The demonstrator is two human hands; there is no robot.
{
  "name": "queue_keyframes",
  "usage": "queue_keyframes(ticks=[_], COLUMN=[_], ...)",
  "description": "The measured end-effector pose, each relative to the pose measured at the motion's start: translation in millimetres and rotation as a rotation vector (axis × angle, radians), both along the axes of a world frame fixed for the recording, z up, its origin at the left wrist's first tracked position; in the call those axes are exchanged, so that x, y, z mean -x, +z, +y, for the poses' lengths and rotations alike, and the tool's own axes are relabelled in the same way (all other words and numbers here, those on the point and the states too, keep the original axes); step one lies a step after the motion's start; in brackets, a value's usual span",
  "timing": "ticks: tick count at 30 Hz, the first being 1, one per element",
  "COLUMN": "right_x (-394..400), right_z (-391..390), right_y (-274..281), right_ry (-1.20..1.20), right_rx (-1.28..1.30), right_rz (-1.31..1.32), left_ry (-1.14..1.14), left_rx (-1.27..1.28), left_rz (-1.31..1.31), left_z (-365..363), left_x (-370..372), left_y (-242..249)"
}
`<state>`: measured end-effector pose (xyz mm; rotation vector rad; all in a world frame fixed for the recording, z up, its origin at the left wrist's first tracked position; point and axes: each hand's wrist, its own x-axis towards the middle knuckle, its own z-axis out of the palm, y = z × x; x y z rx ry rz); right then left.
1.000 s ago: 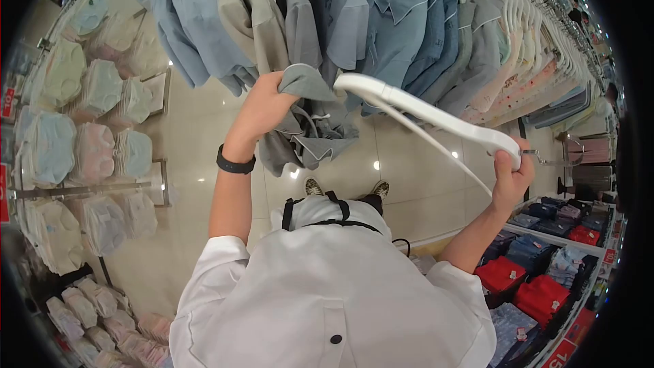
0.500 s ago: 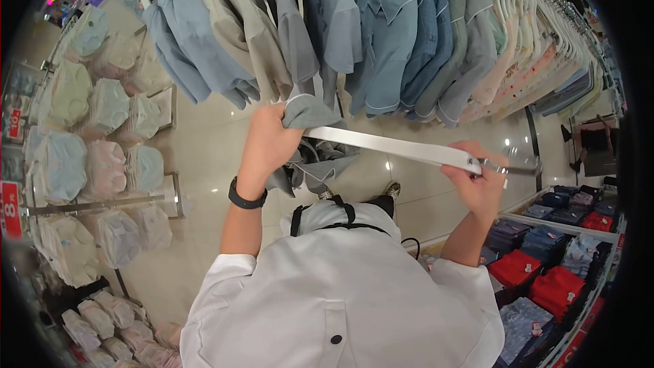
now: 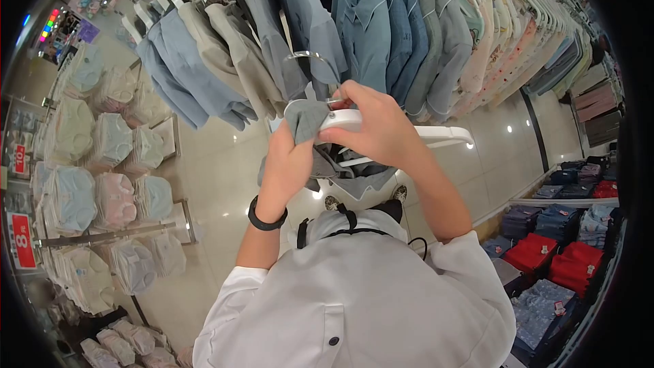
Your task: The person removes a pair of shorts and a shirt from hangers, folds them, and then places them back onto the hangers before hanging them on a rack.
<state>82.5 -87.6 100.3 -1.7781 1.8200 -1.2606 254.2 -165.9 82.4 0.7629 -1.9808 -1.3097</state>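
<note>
My left hand (image 3: 289, 163), with a black band at its wrist, is closed on the collar of a grey garment (image 3: 306, 120). The rest of that garment hangs in folds below my hands. A white clothes hanger (image 3: 441, 135) lies crosswise, one arm reaching out to the right. Its metal hook (image 3: 310, 56) points away from me. Near the hook, my right hand (image 3: 378, 126) has its fingers wrapped round the middle of the hanger. The hanger's left end is at the collar; whether it is inside the garment is partly hidden.
In front hangs a rail of blue, beige and grey shirts (image 3: 368, 27), with pale printed garments (image 3: 507, 61) farther right. Packs of underwear (image 3: 73, 194) hang on racks at the left. Folded clothes (image 3: 531, 252) lie in a compartmented bin at the right. Beneath is a tiled floor (image 3: 225, 184).
My right hand has moved left from the hanger's far end to its middle beside the hook. The hanger has shifted left and been turned, and its hook now points away from me.
</note>
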Motion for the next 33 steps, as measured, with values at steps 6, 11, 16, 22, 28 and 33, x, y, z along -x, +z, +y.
queue_keyframes(ticks=[6, 11, 16, 22, 28, 33], right_x=[9, 10, 2, 1, -17, -20], right_z=[-12, -12, -6, -4, -12, -4], right_y=[12, -10, -29, -40, -38, -28], right_ry=[0.001, -0.135, -0.162, -0.090, -0.068, -0.077], right_rx=[-0.185, -0.389, -0.191, -0.216, -0.098, 0.544], right_rz=[-0.098, 0.099, 0.287, 0.329, 0.316, 0.344], left_ry=[-0.010, -0.103, -0.006, 0.140, 0.136, 0.146], left_rx=[-0.488, -0.244, -0.027, 0.007, -0.020, -0.174], left_rz=[0.300, 0.144, -0.029, -0.074, -0.129, 0.169], left_z=[-9, -3, 11, 9, -6, -29], left_x=[-3, -5, 8, 5, 4, -8], left_y=[-7, 3, -11, -14, -9, -20])
